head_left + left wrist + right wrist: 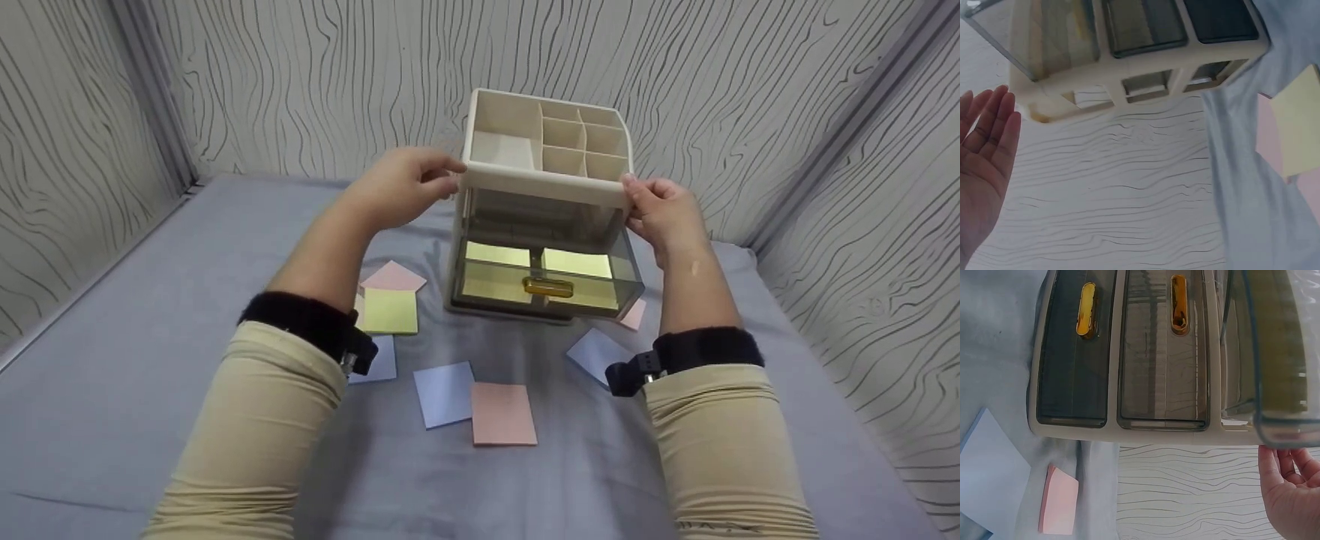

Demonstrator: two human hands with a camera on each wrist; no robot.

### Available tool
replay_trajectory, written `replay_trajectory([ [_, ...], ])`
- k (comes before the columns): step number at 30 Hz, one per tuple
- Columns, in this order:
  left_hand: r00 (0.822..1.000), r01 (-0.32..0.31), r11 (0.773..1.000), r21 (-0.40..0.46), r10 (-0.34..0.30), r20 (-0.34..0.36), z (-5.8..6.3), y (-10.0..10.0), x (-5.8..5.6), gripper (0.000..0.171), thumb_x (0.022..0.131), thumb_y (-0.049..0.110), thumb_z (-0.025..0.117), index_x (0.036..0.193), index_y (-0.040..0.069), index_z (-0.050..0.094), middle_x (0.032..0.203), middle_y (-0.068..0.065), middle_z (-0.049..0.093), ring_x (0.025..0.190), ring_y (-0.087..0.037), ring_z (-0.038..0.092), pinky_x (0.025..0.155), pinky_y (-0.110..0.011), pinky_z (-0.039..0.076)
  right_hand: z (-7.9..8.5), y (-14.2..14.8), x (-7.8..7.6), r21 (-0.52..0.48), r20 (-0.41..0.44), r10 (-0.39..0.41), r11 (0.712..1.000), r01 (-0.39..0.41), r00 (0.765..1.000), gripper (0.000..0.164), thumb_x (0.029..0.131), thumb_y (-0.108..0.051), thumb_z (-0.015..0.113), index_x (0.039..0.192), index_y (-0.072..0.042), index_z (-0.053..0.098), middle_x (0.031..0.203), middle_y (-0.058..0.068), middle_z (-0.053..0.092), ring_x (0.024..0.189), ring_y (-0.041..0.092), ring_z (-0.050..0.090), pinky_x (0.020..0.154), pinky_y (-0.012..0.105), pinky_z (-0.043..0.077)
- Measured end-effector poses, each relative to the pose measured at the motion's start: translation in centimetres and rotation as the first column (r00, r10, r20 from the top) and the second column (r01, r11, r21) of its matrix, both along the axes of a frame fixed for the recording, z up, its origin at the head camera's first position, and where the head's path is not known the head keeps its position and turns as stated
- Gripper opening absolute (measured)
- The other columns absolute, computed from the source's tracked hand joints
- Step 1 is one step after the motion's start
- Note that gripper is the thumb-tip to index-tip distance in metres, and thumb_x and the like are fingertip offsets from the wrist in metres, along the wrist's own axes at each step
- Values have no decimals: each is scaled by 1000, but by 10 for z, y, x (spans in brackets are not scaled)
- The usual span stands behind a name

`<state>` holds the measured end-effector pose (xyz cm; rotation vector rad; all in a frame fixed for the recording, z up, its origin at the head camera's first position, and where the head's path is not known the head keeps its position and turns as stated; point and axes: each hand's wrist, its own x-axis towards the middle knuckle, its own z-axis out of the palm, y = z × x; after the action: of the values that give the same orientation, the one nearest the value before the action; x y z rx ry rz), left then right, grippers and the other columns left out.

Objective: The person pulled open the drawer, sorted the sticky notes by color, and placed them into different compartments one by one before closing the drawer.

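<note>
In the head view, the left hand [405, 186] reaches the upper left front corner of a cream organizer [547, 175] at upper centre, fingers extended and thumb apart below them; the right hand [666, 214] touches the upper right front corner with its thumb, fingers bent, though whether it pinches I cannot tell. A tinted drawer [628, 280] juts from the organizer's front, holding yellow pads [577, 262]. A grey-blue sheet [150, 330] bearing scattered pads, including a pink pad [504, 415] at lower centre, runs back to line-patterned walls [315, 82]; marks on the right sleeve [724, 435] at lower right are unreadable. In the left wrist view, the left fingers are straight beside the organizer's corner, upper left. In the right wrist view, the right fingertips lie at the drawer's edge, lower right, with amber handles [1179, 305] at the top.
</note>
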<state>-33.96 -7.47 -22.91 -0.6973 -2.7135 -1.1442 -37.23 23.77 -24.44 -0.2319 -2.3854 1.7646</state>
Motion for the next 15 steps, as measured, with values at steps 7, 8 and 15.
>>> replay_trajectory([
  [7,996,-33,993,-114,42,78,-46,-18,-11,26,88,19,49,111,8,56,99,-7,59,92,-20,53,78,-36,43,0,-1,0,-21,0,15,1000,-15,1000,44,77,-46,55,100,-8,52,115,13,48,105,22,47,89,33,38],
  [8,996,-37,987,-158,50,80,-54,-20,-13,26,87,18,50,110,7,57,100,-9,59,92,-22,54,78,-37,43,0,-1,1,-18,1,17,1000,-16,1000,45,77,-46,55,100,-8,52,116,13,48,106,22,47,90,34,38],
  [15,966,-21,892,-452,136,222,-96,-26,-21,41,79,17,61,117,4,52,116,-14,53,110,-29,44,93,-40,32,1,1,0,10,13,19,1000,-19,1000,51,75,-49,55,105,-8,50,118,13,47,108,23,46,91,36,36],
])
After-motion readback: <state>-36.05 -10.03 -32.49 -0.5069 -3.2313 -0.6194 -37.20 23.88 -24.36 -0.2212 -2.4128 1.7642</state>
